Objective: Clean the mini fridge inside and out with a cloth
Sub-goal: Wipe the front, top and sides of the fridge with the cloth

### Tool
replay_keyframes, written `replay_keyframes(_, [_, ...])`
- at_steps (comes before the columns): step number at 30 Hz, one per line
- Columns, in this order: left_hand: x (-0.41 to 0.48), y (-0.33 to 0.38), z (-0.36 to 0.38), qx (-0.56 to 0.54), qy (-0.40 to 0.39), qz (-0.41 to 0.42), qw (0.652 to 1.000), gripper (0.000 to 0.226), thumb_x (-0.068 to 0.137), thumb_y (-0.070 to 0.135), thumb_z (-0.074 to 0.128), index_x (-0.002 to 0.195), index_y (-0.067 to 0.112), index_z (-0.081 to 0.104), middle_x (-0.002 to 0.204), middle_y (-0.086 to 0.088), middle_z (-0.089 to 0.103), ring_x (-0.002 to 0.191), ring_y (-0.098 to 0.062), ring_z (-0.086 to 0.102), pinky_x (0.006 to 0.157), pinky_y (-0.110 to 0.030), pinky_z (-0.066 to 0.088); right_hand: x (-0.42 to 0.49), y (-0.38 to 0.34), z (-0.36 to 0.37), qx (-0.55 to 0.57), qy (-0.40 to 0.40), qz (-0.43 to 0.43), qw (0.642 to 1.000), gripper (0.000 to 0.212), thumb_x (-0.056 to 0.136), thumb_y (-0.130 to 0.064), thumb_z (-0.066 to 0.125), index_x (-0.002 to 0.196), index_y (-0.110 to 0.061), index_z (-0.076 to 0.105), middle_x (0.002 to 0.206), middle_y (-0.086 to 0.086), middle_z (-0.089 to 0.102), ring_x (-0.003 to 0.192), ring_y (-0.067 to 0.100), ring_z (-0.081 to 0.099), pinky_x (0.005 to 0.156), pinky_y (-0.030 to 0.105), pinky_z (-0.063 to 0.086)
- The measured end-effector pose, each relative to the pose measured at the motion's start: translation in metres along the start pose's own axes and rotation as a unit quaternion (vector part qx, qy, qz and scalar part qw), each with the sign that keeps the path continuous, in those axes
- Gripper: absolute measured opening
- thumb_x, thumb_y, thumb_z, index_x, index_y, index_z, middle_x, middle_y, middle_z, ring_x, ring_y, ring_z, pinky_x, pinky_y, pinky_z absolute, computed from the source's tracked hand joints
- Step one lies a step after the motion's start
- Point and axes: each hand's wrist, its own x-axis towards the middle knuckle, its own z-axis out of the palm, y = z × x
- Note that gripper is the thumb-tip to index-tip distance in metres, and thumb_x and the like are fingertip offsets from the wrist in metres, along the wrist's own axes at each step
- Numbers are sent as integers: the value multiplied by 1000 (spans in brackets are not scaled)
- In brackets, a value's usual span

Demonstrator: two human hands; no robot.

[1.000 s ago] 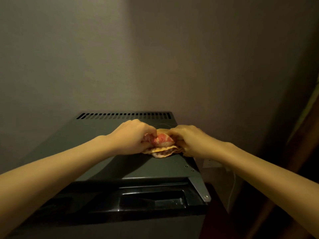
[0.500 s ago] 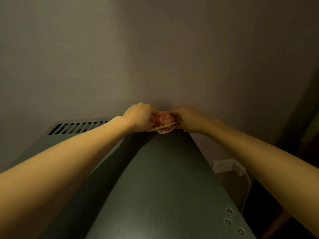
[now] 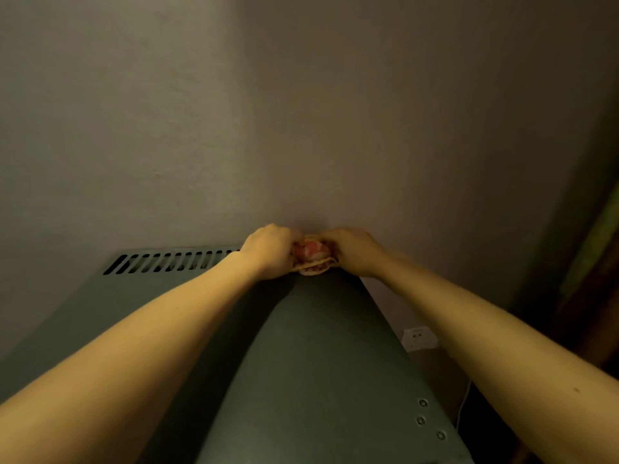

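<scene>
As I look down through the head camera, I log the following.

1. Mini fridge (image 3: pixel 318 363): dark grey-green. Its flat top fills the lower middle of the view and runs back to the wall (image 3: pixel 301 112).
2. Vent slots (image 3: pixel 167 262): a row of dark openings along the rear edge of the top, left of the hands.
3. Cloth (image 3: pixel 311 257): bunched, pink-red and white on top with yellowish layers beneath. It lies on the fridge top at the far edge, right against the wall and towards the right rear corner.
4. Left hand (image 3: pixel 269 252): knuckles up, fingers curled tight round the left side of the cloth.
5. Right hand (image 3: pixel 355 251): fingers likewise curled into the right side of the cloth. Both hands grip it between them, forearms stretched out over the top.
6. Screws (image 3: pixel 420 420): three, round, grouped near the right edge of the top, close to me.
7. Wall socket (image 3: pixel 418 338): white, low on the wall just right of the fridge. A white cable (image 3: pixel 464 403) shows lower down beside the fridge.
8. Brownish upright surface (image 3: pixel 596 279): at the far right. I cannot tell what it is.
</scene>
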Motion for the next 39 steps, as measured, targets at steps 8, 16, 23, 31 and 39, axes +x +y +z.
replay_keyframes(8, [-85,48,-31,-15,-8,23,1000,10,86,29,62,88,21,57,94,-10,67,87,-34,60,64,-32,41,-83,-31,-20,32,-35,-10,999,43,91,-26,58,134,-29,54,121,12,60,108,31,57,86,34,45])
replay_keyframes(16, [-156,83,-47,-17,5,44,999,16,84,19,62,100,20,62,99,-7,68,93,-31,61,76,-39,51,-160,-56,-38,8,-31,-19,999,45,90,-19,58,134,-27,51,118,12,57,108,32,54,86,36,43])
replay_keyframes(23, [-206,110,-52,-22,45,81,995,17,88,21,60,104,20,62,100,-1,63,93,-27,59,75,-37,49,-216,-69,-50,12,-31,-40,999,52,91,-13,56,137,-33,45,117,5,53,105,25,52,85,34,42])
replay_keyframes(31, [-243,128,-53,-17,67,110,992,17,89,23,61,106,24,59,96,4,59,86,-22,59,72,-37,49,-257,-76,-58,20,-32,-64,997,55,90,-13,59,136,-41,44,118,-2,53,106,20,52,90,38,46])
replay_keyframes(39, [-266,143,-57,4,58,131,990,26,88,19,61,112,27,58,102,5,57,90,-21,60,75,-39,51,-283,-79,-59,9,-14,-101,995,56,92,-15,59,134,-47,41,114,-11,49,102,12,50,86,30,46])
